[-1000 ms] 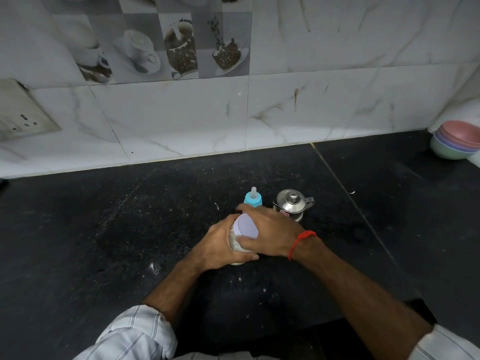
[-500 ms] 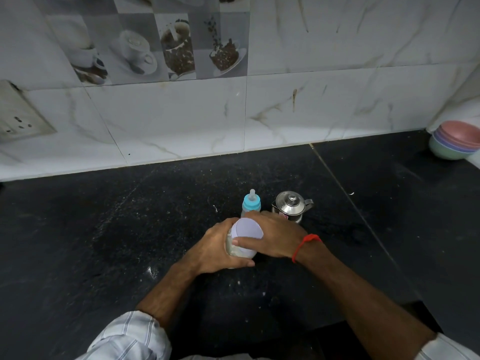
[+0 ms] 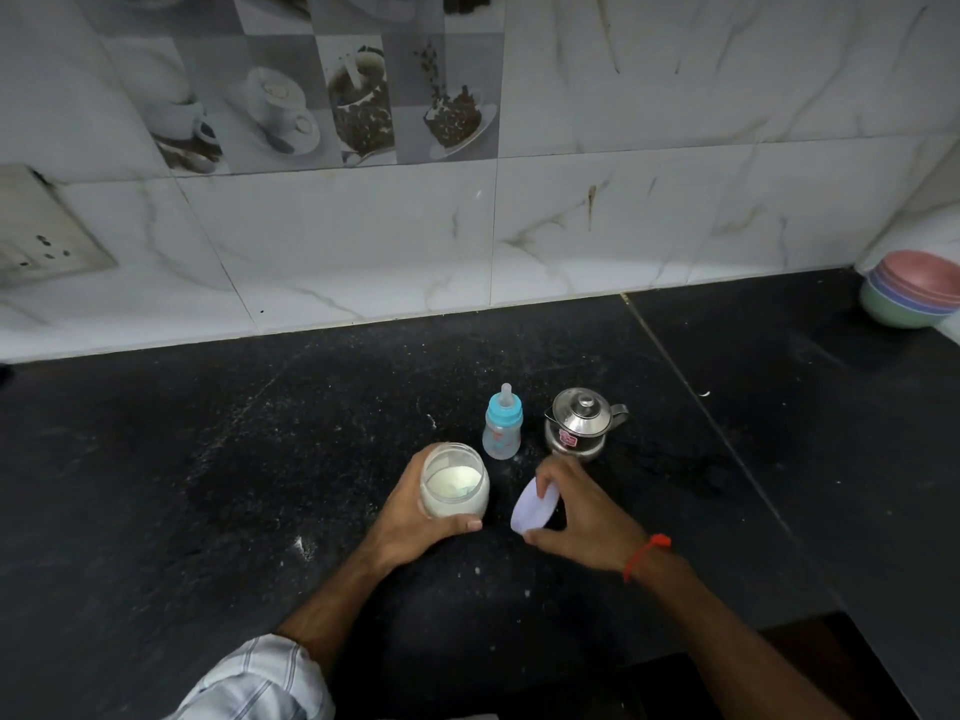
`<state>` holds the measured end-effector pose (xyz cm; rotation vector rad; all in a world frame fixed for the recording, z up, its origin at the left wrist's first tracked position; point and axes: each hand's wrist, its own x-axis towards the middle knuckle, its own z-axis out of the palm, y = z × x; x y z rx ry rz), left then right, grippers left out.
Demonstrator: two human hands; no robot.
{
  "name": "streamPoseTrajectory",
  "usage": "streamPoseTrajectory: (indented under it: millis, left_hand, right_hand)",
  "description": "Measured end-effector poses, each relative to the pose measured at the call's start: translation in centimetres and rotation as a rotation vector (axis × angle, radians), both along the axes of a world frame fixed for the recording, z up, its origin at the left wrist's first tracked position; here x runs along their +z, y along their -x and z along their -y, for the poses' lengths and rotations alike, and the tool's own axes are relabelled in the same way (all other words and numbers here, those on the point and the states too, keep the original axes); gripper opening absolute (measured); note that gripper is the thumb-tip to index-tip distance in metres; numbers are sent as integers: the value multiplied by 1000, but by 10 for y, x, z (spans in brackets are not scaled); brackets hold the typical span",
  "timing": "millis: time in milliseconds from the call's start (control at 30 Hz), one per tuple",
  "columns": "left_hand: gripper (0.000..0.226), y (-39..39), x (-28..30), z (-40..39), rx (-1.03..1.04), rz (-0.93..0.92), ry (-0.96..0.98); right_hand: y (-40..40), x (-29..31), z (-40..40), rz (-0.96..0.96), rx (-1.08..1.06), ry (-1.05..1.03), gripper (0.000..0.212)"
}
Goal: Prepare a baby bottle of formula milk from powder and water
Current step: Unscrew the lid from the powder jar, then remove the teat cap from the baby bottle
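The powder jar (image 3: 455, 480) is now standing open on the black counter (image 3: 208, 485): its lid (image 3: 535, 507), seated on the mouth half a second ago, is being carried off to the right, so the white powder inside is accessible for dosing. The left hand (image 3: 415, 517) is wrapping the jar wall closed; the right hand (image 3: 582, 517) is pinching the lid between thumb and fingers. The baby bottle (image 3: 502, 431) is standing just behind, teat cap still fitted, apparently empty. The lidded steel pot (image 3: 581, 426) is sitting beside it, contents hidden.
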<state>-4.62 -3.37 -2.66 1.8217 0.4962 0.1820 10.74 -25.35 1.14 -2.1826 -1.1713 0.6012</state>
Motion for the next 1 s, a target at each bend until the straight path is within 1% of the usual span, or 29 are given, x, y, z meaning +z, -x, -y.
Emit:
streamPoseTrajectory:
  millis: [100,167,200,233,267,333,400,433,500,567,633,667,733,767,833,867,933,1000]
  left_hand:
    - [131,3,-6,-2,9,-29,-3]
    - [139,6,-11,-5,12,-64,-55]
    - [140,8,-12,-7,27,-71,-85]
    - [137,10,-12,-7,51,-52,-91]
    - [129,13,-9,-7,81,-13,-75]
    - [103,12,6,-9,132,85,-3]
    - [79,-4,28,-17,153,113,3]
    - [72,-19,38,-24,143,92,-20]
    - [66,-54,58,-35,68,18,-77]
    - [72,-89,73,-40,-40,-133,-253]
    - [80,-117,80,-37,-171,-310,-458]
    - [83,-127,81,-34,-229,-374,-521]
    - [82,-141,75,-33,-317,-451,-541]
    - [79,-146,71,-34,-339,-466,-514]
    - [71,-148,67,-34,-345,-440,-477]
    - [67,-148,65,-34,-322,-403,-502]
    - [61,-144,68,-33,-235,-295,-547]
    - [52,-136,75,-30,-150,-130,-480]
  right_hand:
    - [12,-29,16,72,-14,44,45]
    - [16,-41,22,131,-21,48,41]
    - [16,-45,24,150,-14,59,38]
    - [17,-47,25,158,0,93,38]
    - [17,-49,26,157,10,141,42]
    - [16,-48,30,136,-2,205,50]
    - [15,-43,32,117,-29,171,49]
    - [15,-39,32,117,-44,134,46]
    - [14,-32,32,125,-83,52,39]
    - [13,-26,31,130,-119,-9,32]
    - [14,-22,32,126,-145,-56,34]
    - [14,-21,32,120,-157,-77,37]
    - [15,-17,35,117,-179,-118,35]
    - [16,-15,36,116,-188,-132,29]
    - [17,-7,37,103,-220,-164,12]
    - [17,-3,37,85,-245,-190,5]
    - [15,8,34,8,-306,-270,5]
    - [12,22,26,-94,-380,-380,8]
